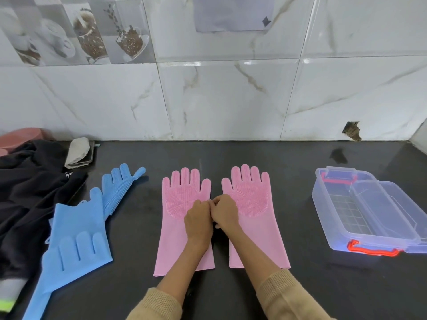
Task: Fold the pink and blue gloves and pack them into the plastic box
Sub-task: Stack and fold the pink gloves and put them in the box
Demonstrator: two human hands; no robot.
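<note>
Two pink gloves lie flat side by side on the black counter, fingers towards the wall: the left pink glove (178, 227) and the right pink glove (256, 204). My left hand (199, 221) rests on the left glove's inner edge and my right hand (225, 213) on the right glove's inner edge. Both hands have curled fingers and touch each other over the gap; I see nothing pinched in them. Two blue gloves lie overlapping at the left, a far blue glove (120, 188) and a near blue glove (76, 239). The clear plastic box (322, 204) with red handles stands open at the right.
The box's lid (406, 218) hangs open on its right side. Dark clothing (30, 195) is heaped at the left, with a grey cloth on a small tray (77, 151) and a pink bowl (20, 136) behind it. A tiled wall backs the counter.
</note>
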